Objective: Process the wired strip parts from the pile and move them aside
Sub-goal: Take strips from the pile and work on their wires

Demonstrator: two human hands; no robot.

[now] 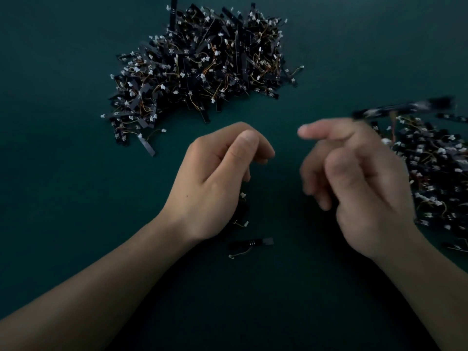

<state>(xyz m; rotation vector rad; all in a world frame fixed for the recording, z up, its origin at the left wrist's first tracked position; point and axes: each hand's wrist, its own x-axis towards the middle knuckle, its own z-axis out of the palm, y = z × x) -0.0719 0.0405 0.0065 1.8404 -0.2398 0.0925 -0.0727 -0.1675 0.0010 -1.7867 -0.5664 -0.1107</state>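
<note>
A large pile of wired strip parts (202,64), black strips with thin wires and white connectors, lies at the top centre of the dark green table (63,173). A second pile (435,173) lies at the right edge. My left hand (215,181) hovers mid-table with its fingers curled. A few dark strips (240,211) show under its palm, seemingly in its grip. My right hand (359,183) is motion-blurred beside the right pile, one finger straight, the others loosely bent. A blurred strip (405,108) is in the air just beyond it, above the right pile.
One loose strip (253,243) with a wire and connector (238,255) lies on the table below my left hand. A single strip (147,148) sticks out at the big pile's lower left. Bare green table surrounds my forearms.
</note>
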